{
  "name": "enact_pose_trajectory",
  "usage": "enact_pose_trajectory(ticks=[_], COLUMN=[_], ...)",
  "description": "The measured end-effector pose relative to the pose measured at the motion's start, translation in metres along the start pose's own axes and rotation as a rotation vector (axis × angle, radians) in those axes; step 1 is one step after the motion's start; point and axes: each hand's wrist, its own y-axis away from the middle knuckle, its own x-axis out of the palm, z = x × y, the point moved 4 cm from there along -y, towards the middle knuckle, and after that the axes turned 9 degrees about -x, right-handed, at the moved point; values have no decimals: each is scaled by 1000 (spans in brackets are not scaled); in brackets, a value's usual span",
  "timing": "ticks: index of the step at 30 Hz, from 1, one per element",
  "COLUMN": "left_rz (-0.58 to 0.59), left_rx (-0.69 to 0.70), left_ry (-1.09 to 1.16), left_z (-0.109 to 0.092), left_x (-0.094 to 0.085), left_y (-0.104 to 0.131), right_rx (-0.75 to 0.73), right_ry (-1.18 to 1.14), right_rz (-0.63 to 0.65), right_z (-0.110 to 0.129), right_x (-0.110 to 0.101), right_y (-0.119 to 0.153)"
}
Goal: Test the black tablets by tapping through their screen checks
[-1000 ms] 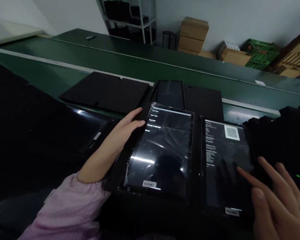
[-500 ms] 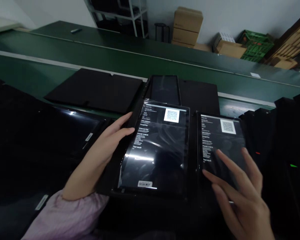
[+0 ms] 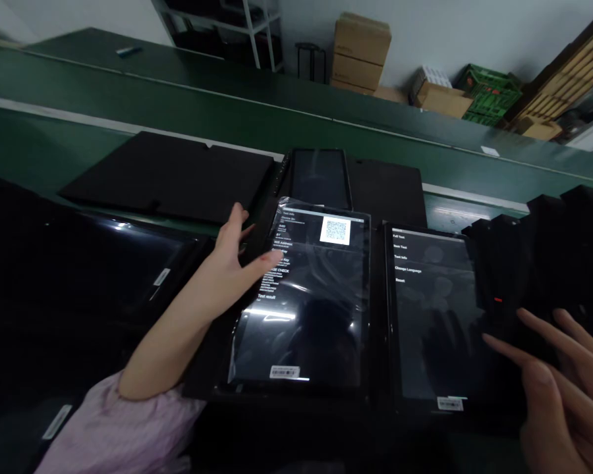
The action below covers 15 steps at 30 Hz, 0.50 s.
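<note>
Left hand [image 3: 228, 268] spread at "Test result" tablet [image 3: 311, 316], right hand [image 3: 566, 388] spread by "Change Language" tablet [image 3: 432, 329]

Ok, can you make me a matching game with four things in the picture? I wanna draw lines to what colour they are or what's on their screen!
Things:
1. front middle tablet
2. right-side tablet
3. crate
4. sleeve

Colours and screens:
A. pinkish purple
B. shows a menu with "Full Test" at the top
C. green
D. shows a white square code

Right pairs:
1 goes with D
2 goes with B
3 goes with C
4 goes with A
</note>
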Motion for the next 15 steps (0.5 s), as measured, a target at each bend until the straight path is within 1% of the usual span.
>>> enact_pose_trajectory(ticks=[2, 3, 6, 8, 10, 12, 15], left_rz=[-22, -30, -13, 7, 13, 30, 58], left_rx=[10, 3, -61, -100, -113, -116, -78], left_ry=[148, 188, 185, 162, 159, 179, 203], left_z=[-6, -10, -23, -27, -28, -24, -17], left_x=[0, 1, 6, 8, 9, 8, 7], left_y=[0, 0, -3, -9, -17, -26, -36], right_rx=[-25, -63, -174, -181, -160, -147, -166], right_ry=[46, 84, 170, 154, 123, 122, 143], right_rz=[8, 22, 125, 197, 227, 234, 187], right_z=[-1, -1, -8, -16, -23, -28, -28], right_x=[7, 13, 40, 58, 71, 77, 74], right_y=[-15, -25, -51, -63, -69, -71, -70])
